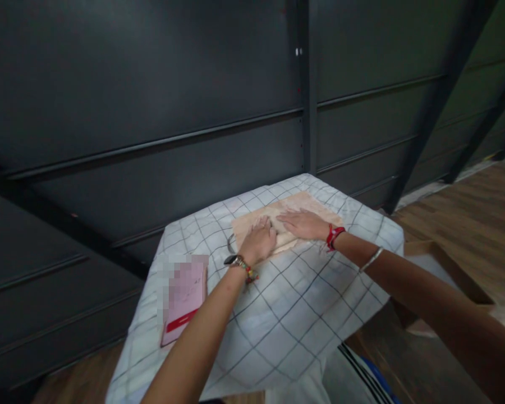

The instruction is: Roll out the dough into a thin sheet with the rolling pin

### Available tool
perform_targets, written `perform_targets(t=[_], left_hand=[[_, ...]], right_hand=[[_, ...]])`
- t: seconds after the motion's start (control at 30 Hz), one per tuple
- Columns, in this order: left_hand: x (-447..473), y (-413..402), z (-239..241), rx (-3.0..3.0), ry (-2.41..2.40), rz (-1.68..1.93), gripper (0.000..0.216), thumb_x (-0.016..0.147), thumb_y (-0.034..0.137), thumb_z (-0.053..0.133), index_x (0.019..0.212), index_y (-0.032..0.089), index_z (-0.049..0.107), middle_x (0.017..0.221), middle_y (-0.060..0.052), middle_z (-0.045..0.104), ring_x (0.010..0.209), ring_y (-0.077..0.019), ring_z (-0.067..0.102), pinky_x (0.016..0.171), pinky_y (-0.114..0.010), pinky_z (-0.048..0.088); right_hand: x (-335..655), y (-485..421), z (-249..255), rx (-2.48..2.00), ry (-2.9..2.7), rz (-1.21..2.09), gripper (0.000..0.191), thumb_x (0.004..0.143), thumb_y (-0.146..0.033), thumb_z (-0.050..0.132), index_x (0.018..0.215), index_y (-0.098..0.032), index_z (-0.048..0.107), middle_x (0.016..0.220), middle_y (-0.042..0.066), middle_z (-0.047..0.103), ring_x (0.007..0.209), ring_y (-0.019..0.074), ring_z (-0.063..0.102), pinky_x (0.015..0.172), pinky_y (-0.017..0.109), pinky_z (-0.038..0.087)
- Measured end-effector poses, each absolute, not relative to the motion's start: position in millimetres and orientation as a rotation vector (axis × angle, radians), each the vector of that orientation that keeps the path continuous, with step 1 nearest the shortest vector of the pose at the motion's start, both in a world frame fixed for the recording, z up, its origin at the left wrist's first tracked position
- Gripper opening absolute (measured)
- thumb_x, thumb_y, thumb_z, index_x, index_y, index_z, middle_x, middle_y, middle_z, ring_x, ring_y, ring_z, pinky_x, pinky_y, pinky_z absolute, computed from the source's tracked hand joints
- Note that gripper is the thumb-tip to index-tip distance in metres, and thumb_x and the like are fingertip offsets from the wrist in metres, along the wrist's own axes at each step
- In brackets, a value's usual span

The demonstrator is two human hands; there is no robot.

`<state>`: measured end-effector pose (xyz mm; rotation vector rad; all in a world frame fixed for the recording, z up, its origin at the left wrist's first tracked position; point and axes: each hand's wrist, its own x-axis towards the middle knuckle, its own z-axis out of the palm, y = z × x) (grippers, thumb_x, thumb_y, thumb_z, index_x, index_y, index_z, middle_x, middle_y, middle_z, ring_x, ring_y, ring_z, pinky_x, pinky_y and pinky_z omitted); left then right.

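A peach-coloured sheet (244, 225), of cloth or paper, lies near the far edge of the table. Both my hands rest on it, palms down. My left hand (260, 240) has its fingers stretched forward, with a watch and a beaded bracelet at the wrist. Close beside it, my right hand (304, 223) points left, fingers extended, a red bracelet on its wrist. Pale material (285, 240) with a raised, fold-like front edge shows between and below the hands; what it is I cannot tell. A dark curved loop (230, 243) sticks out at the sheet's left edge, its remainder hidden.
A white checked cloth (278, 314) covers the table. At the left lies a pink, book-like item (187, 289) with a red strip, partly pixelated. A dark panelled wall (151, 84) stands behind the table. An open cardboard box (454, 275) sits on the wooden floor at the right.
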<state>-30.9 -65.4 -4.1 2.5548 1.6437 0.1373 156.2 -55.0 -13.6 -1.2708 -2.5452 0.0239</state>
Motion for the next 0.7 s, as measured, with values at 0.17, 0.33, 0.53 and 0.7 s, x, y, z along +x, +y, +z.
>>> perform_targets(t=[0.17,0.33,0.53,0.7], left_hand=[[-26,-95,-7,2.718,1.569,0.259,0.056,0.096,0.029,0.016,0.14,0.003,0.038,0.15,-0.016,0.032,0.141,-0.0236,0.025,0.115,-0.041,0.022],[-19,-110,-18,2.777,1.651,0.336,0.054,0.096,0.027,0.019,0.138,0.001,0.04,0.149,-0.018,0.034,0.14,-0.0255,0.028,0.113,-0.041,0.025],[-19,-122,-36,2.827,1.704,0.391,0.054,0.094,0.026,0.026,0.14,0.0,0.037,0.149,-0.02,0.031,0.14,-0.0272,0.026,0.114,-0.043,0.024],[-33,-120,-32,2.833,1.682,0.405,0.053,0.095,0.029,0.026,0.141,0.004,0.036,0.15,-0.019,0.031,0.141,-0.027,0.023,0.113,-0.044,0.026]], right_hand=[[165,-86,-24,-1.15,-2.5,-0.121,0.047,0.097,-0.031,0.029,0.135,-0.016,0.051,0.136,0.011,0.054,0.128,0.025,0.046,0.104,0.045,0.037],[171,-97,-44,-1.106,-2.491,-0.205,0.044,0.097,-0.04,0.038,0.132,-0.017,0.052,0.134,0.011,0.056,0.128,0.0252,0.046,0.104,0.043,0.038],[179,-104,-49,-1.011,-2.574,-0.295,0.041,0.091,-0.036,0.055,0.127,-0.017,0.055,0.134,0.015,0.054,0.128,0.0253,0.047,0.105,0.044,0.038],[178,-115,-30,-1.001,-2.726,-0.38,0.028,0.093,-0.021,0.049,0.118,-0.016,0.058,0.115,0.013,0.063,0.104,0.0227,0.061,0.089,0.039,0.047]])
